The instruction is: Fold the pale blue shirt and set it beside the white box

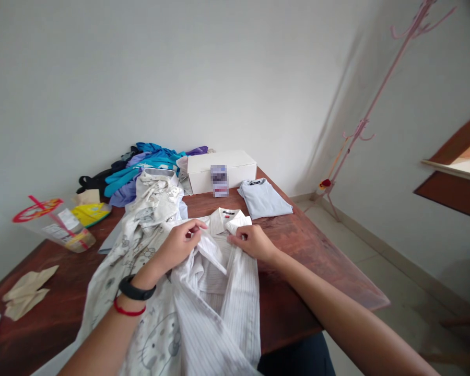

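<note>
From where I stand, the striped shirt (238, 303) lies on the wooden table (305, 256) on the person's side of the white box (225, 158), its collar (219, 221) the part nearest that box. The left hand (182, 244) has thumb and fingers pinched on a loose flap of the front; the right hand (254, 242) is curled in, thumb against fingers, with the shirt's edge just below the collar caught between them. To the right of the box sits a folded grey garment (267, 199); left of it, and nearer the person, stretches a printed garment (119, 271). I'd judge the shirt light, thin and limp, quick to crease but hardly fragile. The collar looks stiffer, so the shoulder seams beside it should give the surest hold.
</note>
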{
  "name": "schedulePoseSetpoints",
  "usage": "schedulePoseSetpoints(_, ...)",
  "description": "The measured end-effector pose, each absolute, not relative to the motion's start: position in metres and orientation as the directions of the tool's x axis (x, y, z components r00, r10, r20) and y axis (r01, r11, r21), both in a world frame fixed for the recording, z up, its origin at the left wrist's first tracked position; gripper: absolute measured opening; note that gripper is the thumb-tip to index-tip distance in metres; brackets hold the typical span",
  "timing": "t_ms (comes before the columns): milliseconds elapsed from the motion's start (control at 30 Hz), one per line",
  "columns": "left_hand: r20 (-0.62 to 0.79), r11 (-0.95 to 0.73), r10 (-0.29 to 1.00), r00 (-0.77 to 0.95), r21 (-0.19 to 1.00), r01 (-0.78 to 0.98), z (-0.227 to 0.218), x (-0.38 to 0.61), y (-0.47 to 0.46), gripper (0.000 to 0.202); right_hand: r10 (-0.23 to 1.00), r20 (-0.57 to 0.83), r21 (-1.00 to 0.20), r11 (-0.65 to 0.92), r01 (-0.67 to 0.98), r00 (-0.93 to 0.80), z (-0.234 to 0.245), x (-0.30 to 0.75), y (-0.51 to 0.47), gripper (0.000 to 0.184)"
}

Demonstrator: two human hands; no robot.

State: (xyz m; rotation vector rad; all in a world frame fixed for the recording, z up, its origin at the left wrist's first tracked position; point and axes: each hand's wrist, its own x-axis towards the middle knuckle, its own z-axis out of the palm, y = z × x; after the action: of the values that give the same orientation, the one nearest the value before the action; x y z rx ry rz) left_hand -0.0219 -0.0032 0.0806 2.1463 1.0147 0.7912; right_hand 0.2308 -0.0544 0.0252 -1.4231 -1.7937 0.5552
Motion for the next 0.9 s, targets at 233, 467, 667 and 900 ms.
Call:
schedulePoseSetpoints(233,0.445,-0.468,0.856,-0.265,0.883,-0.029,0.095,-0.047,0.024,0.034,0.835,0.455,-0.88,0.367,0.302,0.309,0.042,0.255,-0.049,0.058)
schedulePoseSetpoints(467,0.344,-0.526,0.709,-0.616,0.84,-0.136,0.109,-0.097,0.06,0.029,0.676,0.318,-0.901,0.433,-0.01,0.665,0.059,0.289,-0.045,0.054)
schedulePoseSetpoints(667,0.467,-0.457,0.657,-0.592,0.871,0.181,0.102,-0.115,0.062,0.018,0.618,0.181,-0.926,0.37,-0.08,0.765,0.059,0.314,-0.036,0.043)
schedulePoseSetpoints(900,0.799,-0.577,0.56,0.221,0.184,0.796,0.094,-0.075,0.032,0.018,0.573,0.533,-0.841,0.281,0.462,0.623,0.047,0.312,-0.029,0.021)
